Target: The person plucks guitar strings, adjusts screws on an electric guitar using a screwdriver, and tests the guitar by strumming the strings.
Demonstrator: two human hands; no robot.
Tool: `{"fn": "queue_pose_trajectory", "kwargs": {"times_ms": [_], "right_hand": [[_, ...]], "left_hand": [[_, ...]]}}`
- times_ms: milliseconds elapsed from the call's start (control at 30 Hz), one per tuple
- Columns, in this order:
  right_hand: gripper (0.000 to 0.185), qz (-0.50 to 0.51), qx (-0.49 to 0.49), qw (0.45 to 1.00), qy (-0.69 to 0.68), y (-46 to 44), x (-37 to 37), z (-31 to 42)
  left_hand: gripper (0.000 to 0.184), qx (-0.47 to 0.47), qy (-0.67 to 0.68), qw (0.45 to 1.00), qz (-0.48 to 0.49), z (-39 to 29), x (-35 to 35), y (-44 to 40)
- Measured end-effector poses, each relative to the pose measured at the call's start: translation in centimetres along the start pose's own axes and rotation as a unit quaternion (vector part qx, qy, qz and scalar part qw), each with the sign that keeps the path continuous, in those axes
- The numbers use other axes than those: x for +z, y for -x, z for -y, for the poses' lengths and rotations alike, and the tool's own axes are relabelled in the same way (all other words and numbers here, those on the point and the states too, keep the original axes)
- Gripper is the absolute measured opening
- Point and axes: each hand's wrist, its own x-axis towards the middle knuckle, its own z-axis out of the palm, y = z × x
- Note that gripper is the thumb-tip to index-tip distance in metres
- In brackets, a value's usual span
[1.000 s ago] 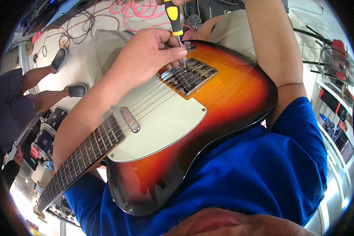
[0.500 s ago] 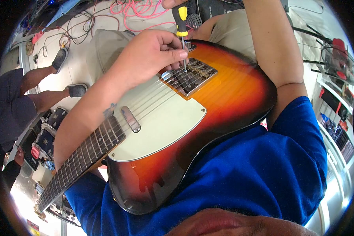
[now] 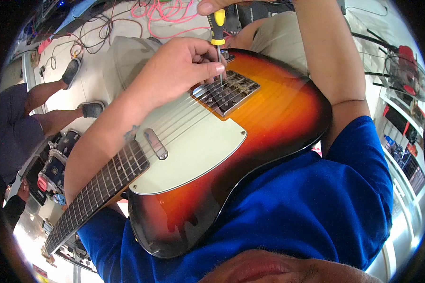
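An electric guitar [image 3: 278, 108] with a sunburst body lies across the lap, its neck pointing to the lower left. My left hand [image 3: 184, 63] is closed, with thumb and fingers pinching the thin shaft of a screwdriver [image 3: 217, 35]. This black and yellow screwdriver stands nearly upright, its tip at the metal bridge [image 3: 233, 94]. At the top edge, my right hand [image 3: 213, 5] is beside the end of the handle. Its thumb shows, but most of its fingers are cut off by the frame, so its grip is unclear.
Pink cables [image 3: 163, 14] and dark cables [image 3: 106, 28] lie on the floor ahead. Another person's legs [image 3: 45, 94] are at the left, near black cases [image 3: 56, 165]. A fan [image 3: 406, 75] stands at the right.
The screwdriver handle has shifted right since the first frame. My right hand moved up off the handle, then slightly down beside its end. My left hand keeps its pinch on the shaft.
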Motion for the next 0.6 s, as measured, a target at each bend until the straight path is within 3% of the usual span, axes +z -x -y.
{"fn": "queue_pose_trajectory", "kwargs": {"times_ms": [67, 167, 267, 367, 600], "right_hand": [[0.057, 0.034, 0.071, 0.996, 0.029, 0.4, -0.5, 2.1], [0.062, 0.053, 0.041, 0.998, -0.004, 0.0, -0.6, 1.6], [0.060, 0.048, 0.094, 0.994, 0.013, 0.3, -0.9, 2.5], [0.058, -0.044, 0.029, 0.999, -0.005, 0.0, 0.5, 0.0], [0.045, -0.106, -0.021, 0.993, -0.046, 1.2, -0.1, -0.3]], "left_hand": [[0.019, 0.008, 0.012, 1.000, 0.007, 0.3, 0.0, -0.1], [0.019, 0.023, 0.022, 0.999, 0.008, 0.6, 0.1, -0.3], [0.019, 0.019, 0.006, 1.000, -0.003, 0.3, -0.1, -0.3], [0.018, 0.020, 0.004, 0.999, -0.031, 0.3, -0.2, -0.3], [0.018, 0.025, 0.030, 0.998, -0.057, 0.1, -0.3, -0.3]]}}
